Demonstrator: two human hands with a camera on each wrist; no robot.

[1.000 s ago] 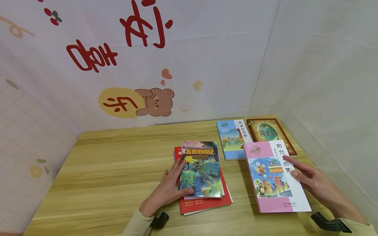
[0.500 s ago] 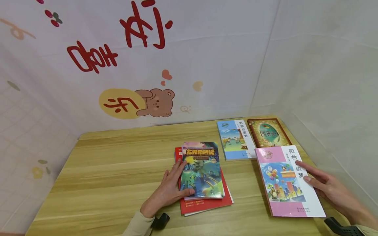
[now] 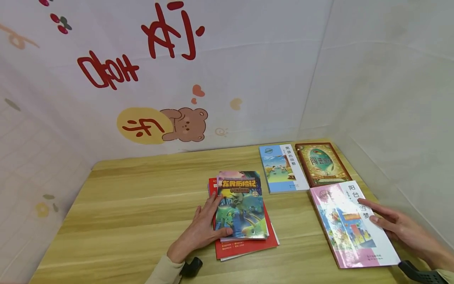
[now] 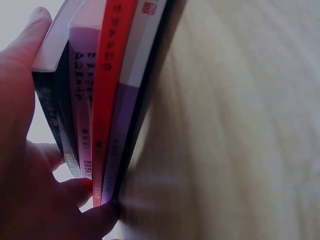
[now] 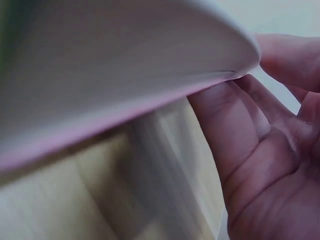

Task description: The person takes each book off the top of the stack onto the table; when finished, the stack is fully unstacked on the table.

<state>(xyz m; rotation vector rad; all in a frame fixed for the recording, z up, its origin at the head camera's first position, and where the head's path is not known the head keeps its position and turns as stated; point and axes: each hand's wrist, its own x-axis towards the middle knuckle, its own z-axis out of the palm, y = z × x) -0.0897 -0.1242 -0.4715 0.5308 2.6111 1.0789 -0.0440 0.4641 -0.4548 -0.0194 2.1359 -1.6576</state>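
At the right of the table my right hand [image 3: 400,228] pinches the right edge of a pink-and-white paperback book [image 3: 383,236]. In the right wrist view the book's pages [image 5: 125,60] bow and its held edge is raised off the table. My left hand [image 3: 200,228] rests against the left side of a stack of books, its thumb on the top cover. A comic book with green dinosaurs [image 3: 241,209] tops the stack, and a red book [image 3: 248,248] juts out beneath. Several spines, including a red spine [image 4: 107,100], show in the left wrist view beside the fingers.
A blue-and-white book [image 3: 280,169] and a brown-bordered book [image 3: 322,163] lie side by side at the table's back right. White cloth walls [image 3: 269,79] stand behind and at both sides. The wooden table [image 3: 134,205] extends left of the stack.
My right hand has moved right and slightly toward me with the pink book, which turned and now shows glare. More of the brown-bordered book is uncovered. The left hand stays on the stack.
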